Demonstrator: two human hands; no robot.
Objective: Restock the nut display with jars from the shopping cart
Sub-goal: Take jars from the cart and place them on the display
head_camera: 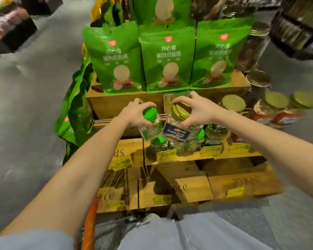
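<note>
Left hand (pixel 134 112) grips the green-lidded jar (pixel 151 126) by its cap, pale nuts showing inside. Right hand (pixel 195 110) curls round the gold-lidded jar (pixel 177 128), just beside at three o'clock. Both tilt above shelved jars (pixel 158 144) on the wooden crate (pixel 188 156).

Grn-lid jar (pixel 150 127) w/ gold-lid jar (pixel 177 129), both tilted

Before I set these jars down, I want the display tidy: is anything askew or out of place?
Yes: one green snack bag hangs crumpled down the left side of the wooden crate, while its three matching bags stand upright on top.
</note>
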